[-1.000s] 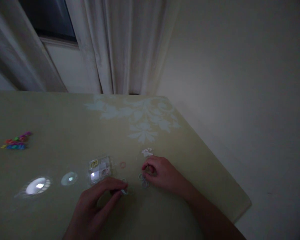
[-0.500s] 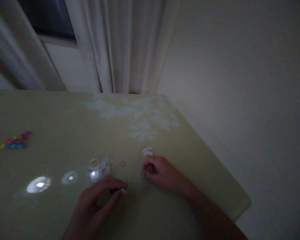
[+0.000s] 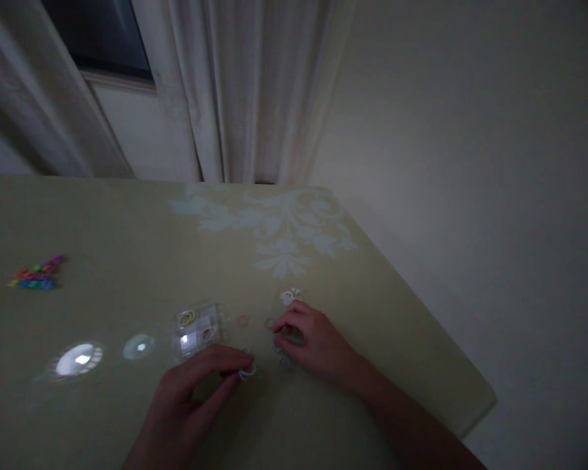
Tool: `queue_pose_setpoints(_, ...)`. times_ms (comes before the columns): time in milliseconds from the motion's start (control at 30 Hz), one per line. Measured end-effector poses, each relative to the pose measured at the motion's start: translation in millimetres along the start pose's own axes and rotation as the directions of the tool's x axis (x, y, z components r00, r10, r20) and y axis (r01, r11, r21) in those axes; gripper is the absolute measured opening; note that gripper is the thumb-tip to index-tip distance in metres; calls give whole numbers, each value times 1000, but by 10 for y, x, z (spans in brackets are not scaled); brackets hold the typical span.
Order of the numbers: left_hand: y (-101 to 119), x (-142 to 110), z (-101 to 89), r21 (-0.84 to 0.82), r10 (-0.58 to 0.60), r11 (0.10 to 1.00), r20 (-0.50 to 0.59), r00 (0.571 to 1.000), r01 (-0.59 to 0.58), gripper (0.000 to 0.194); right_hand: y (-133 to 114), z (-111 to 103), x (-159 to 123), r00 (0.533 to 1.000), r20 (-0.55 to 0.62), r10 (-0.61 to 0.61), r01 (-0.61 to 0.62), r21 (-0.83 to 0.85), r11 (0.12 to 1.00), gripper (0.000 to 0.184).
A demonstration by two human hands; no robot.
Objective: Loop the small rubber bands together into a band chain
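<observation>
My left hand (image 3: 196,391) pinches a few pale rings (image 3: 247,373) between thumb and forefinger, a little above the tabletop. My right hand (image 3: 311,336) has its fingers curled, with thumb and forefinger drawn close together low over the table. By its forefinger tip is a pale lavender ring (image 3: 270,323); I cannot tell whether it is held or lies loose. Pale rings (image 3: 286,361) lie just below the right thumb, partly covered by it. A pinkish ring (image 3: 243,320) rests alone between the hands. Beyond the right knuckles lie small white pieces (image 3: 289,297).
A clear compartment box (image 3: 200,326) with yellow and other rings inside stands behind my left hand. Bright multicoloured small pieces (image 3: 39,274) are heaped at the far left of the table (image 3: 127,248). Light reflections shine on the surface. Curtains (image 3: 235,98) and a wall border the table.
My right hand has shifted slightly left, its fingertips lower and closer together. The lavender ring now shows beside its forefinger. The left hand keeps its pinch; the rings in it are turned a little.
</observation>
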State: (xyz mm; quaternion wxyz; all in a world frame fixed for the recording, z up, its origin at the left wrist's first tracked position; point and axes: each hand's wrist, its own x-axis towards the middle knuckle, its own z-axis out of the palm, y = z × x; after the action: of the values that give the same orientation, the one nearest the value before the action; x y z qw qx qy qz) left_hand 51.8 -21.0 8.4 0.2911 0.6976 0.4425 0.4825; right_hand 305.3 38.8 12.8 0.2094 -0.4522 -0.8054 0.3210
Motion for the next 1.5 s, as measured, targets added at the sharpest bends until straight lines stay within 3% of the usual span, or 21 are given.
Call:
queue_pose_setpoints(133,-7,-22,1,-15,1,1000,13,1000,-1,18,-18,19,-12,994,97,39,-33,-71,997,9)
queue_pose_setpoints(300,-29,-34,-4,-22,37,999,45,998,-36,23,-47,37,-9,998,60,33,-28,-77,997,9)
queue_pose_setpoints(500,-38,-40,4,-13,12,1000,49,999,-11,28,-149,30,-17,997,-76,-19,32,176,984,9)
queue_pose_setpoints(667,-4,-31,17,-24,30,999,60,998,-28,25,-280,108,-95,999,8,37,-37,366,930,3)
queue_pose_setpoints(933,-35,-36,36,-94,67,994,95,993,-58,28,-320,244,-158,994,70,89,-111,480,870,8)
queue_pose_setpoints(1133,-20,-43,29,-68,70,996,124,990,-62,29,-339,231,-150,985,131,112,-167,557,814,13)
queue_pose_setpoints(1300,56,-25,12,-8,8,1000,45,999,-7,19,-258,-32,-84,995,46,87,-98,350,932,10)
queue_pose_setpoints(1500,69,-40,33,4,-29,1000,32,999,29,15,-104,-328,-38,966,252,51,-72,75,995,11)
